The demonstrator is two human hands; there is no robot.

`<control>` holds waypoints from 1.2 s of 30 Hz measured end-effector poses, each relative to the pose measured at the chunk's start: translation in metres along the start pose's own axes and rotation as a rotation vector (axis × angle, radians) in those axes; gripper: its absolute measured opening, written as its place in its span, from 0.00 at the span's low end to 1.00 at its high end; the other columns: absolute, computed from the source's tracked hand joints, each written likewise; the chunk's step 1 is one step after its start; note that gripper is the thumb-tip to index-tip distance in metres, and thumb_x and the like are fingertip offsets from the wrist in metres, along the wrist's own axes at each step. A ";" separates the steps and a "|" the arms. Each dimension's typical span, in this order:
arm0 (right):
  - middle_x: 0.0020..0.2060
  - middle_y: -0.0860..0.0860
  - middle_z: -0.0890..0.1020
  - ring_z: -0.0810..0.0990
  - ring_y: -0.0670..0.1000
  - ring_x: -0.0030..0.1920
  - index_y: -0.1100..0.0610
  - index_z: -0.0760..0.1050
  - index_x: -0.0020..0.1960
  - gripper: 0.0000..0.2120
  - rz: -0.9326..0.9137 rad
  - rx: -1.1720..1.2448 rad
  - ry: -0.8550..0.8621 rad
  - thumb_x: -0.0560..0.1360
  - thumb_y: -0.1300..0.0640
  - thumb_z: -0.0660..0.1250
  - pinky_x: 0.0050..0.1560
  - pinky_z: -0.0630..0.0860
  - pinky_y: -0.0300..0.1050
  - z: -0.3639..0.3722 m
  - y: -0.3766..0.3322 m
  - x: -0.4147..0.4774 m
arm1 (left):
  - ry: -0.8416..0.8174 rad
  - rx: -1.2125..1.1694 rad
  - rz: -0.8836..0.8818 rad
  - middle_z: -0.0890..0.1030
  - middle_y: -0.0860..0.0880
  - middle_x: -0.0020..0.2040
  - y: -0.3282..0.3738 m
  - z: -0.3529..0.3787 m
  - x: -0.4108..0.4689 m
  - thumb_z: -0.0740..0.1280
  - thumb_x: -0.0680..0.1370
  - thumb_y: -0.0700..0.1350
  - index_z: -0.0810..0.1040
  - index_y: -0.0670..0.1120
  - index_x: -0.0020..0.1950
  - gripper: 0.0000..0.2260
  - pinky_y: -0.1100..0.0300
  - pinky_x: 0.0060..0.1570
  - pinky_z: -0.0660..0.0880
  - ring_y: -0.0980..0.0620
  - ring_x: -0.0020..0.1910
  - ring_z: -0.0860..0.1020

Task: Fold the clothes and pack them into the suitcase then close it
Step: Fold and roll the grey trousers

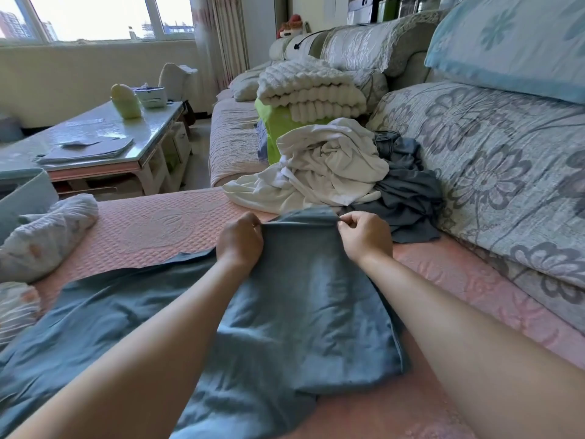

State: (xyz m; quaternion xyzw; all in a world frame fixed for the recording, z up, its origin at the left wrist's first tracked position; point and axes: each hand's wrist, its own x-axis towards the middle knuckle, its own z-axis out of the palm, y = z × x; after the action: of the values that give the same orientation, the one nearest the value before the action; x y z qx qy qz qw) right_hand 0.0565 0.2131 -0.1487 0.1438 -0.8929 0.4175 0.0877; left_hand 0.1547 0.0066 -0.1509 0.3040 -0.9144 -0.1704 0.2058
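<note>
Now holding the blue garment [300, 296] by its far edge, with the left hand [240, 239] curled round one corner and the right hand [364, 236] pinching the other between thumb and fingers, both closed on the cloth. Lies spread from there back toward the body, over the pink sofa cover [158, 226], partly under the forearms and full of wrinkles. Looks thin, soft and light, probably a little smooth, so likely to sag and slip out of shape when lifted. Better to take it by corners or seams, pull flat, and fold on the seat, not in the air. Just behind the hands, not yet folded: a heap of white clothes [332, 166] and grey clothes [408, 191]. At far left, perhaps the suitcase [28, 188]; cannot tell for sure.
</note>
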 end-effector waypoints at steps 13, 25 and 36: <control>0.61 0.56 0.77 0.78 0.57 0.56 0.57 0.70 0.66 0.26 0.111 -0.423 -0.301 0.74 0.44 0.64 0.49 0.74 0.47 -0.058 -0.006 -0.078 | -0.101 -0.137 0.432 0.75 0.52 0.59 -0.006 -0.033 -0.136 0.63 0.81 0.50 0.72 0.50 0.66 0.14 0.57 0.51 0.72 0.50 0.55 0.77; 0.56 0.59 0.82 0.79 0.62 0.58 0.58 0.80 0.56 0.14 0.148 -0.176 -0.188 0.83 0.55 0.57 0.57 0.75 0.48 -0.095 0.001 -0.172 | -0.279 -0.123 0.444 0.71 0.54 0.49 -0.037 -0.059 -0.237 0.70 0.71 0.57 0.66 0.54 0.51 0.17 0.56 0.46 0.71 0.53 0.46 0.71; 0.58 0.54 0.81 0.77 0.58 0.56 0.51 0.77 0.52 0.10 0.111 -0.612 -0.681 0.77 0.56 0.57 0.66 0.69 0.54 -0.129 0.030 -0.165 | -0.733 0.097 0.468 0.79 0.57 0.38 -0.012 -0.096 -0.248 0.63 0.66 0.45 0.76 0.55 0.40 0.07 0.59 0.41 0.79 0.55 0.38 0.78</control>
State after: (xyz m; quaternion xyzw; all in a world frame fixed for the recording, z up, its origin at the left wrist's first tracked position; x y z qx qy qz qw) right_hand 0.2066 0.3610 -0.1340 0.1921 -0.9594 0.0677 -0.1950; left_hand 0.3875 0.1344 -0.1418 0.0172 -0.9782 -0.1727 -0.1139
